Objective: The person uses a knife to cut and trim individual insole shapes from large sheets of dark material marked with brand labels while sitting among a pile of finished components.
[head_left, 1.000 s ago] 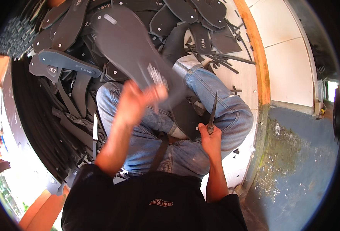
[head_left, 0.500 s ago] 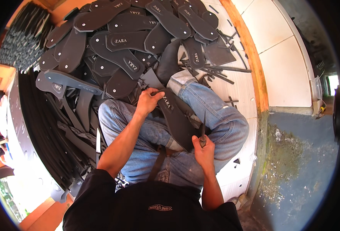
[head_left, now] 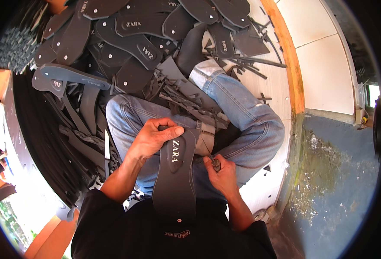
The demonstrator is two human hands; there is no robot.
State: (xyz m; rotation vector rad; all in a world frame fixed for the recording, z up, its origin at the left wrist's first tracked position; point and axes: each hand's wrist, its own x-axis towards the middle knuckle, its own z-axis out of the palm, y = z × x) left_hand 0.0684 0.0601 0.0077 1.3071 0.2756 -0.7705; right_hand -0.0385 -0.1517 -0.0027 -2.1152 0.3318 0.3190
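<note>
My left hand [head_left: 156,137] pinches the upper end of a dark grey shoe insole [head_left: 173,185], thumb on its face and fingers around the far edge. Pale lettering marks that end; a small light dot sits at the other, which reaches down in front of my black shirt. Just right of the insole, my right hand [head_left: 223,176] is closed round the handle of a knife [head_left: 216,164]. Its thin blade points up and left, close to the insole's right edge; whether they touch I cannot tell. Narrow dark offcuts [head_left: 192,103] lie between my legs.
A heap of similar insoles [head_left: 134,54] spreads beyond my legs. Tall stacks of dark sheets [head_left: 37,142] stand at left, near a pale blade-like strip [head_left: 107,146]. Thin trimmings [head_left: 246,67] litter the light floor by a wooden edge strip [head_left: 292,64] at right.
The insole has come toward my chest and swung more upright, with my left hand still at its lettered end. My right hand has moved slightly left with the knife, its blade tilting left.
</note>
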